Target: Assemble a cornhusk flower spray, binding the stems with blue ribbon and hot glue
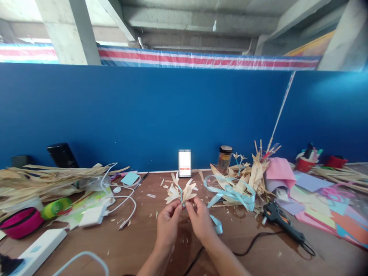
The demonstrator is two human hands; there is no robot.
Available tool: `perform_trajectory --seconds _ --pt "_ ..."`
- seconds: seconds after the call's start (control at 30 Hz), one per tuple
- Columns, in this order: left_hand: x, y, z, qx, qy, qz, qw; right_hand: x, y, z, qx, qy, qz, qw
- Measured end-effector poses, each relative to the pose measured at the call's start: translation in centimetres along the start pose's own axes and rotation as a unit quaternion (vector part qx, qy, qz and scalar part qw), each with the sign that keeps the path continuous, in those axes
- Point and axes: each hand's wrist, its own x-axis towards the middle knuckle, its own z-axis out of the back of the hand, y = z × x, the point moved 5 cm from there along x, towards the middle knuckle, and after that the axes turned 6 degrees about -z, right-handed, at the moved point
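Grip of left hand [168,222] and right hand [201,218] pinches pale flower [188,191] from below.

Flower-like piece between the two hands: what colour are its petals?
The petals are pale cream, showing best in the head view, the only one.

- The flower [188,191] has creamy white petals and a light blue stem.
- The ribbon [244,200] is light blue.
- The table [138,253] is brown.
- The wall [172,107] is plain blue.
- The long sheet [201,59] has pinkish-red, white and blue stripes.
- The pouch [23,224] is bright pink with a black band.
- The power strip [46,245] is white.
- The papers [349,224] are orange, pink, yellow, blue and purple.
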Motion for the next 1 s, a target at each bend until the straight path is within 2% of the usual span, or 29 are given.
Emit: perform_trajectory --seconds 0.13,0.37,0.53,0.77,0.9,1.0 --pt "-0.1 -0.2 0.0 0.011 0.0 -0.02 1.0 0.2 -0.1 -0.2 -0.001 0.038 -0.01 0.999" --pt "-0.4 -0.5 0.2 0.078 -0.018 -0.052 0.995 -0.5 0.5 -0.2 0.014 0.031 -0.021 0.999" --pt "-0.5 -0.4 0.1 0.092 -0.028 -0.047 0.994 -0.6 0.1 -0.7 0.052 0.044 -0.023 0.997" --pt "-0.7 0.1 -0.1 0.076 -0.036 -0.052 0.995 -0.8 -2.1 -1.7 0.128 0.014 -0.125 0.984" --pt "-1.1 -0.2 -0.4 0.084 -0.034 -0.06 0.994 -0.8 -2.4 -1.8 0.144 0.011 -0.131 0.981" --pt "-1.1 -0.1 -0.7 0.068 -0.022 -0.037 0.997 -0.7 -2.4 -1.6 0.164 0.011 -0.138 0.977"
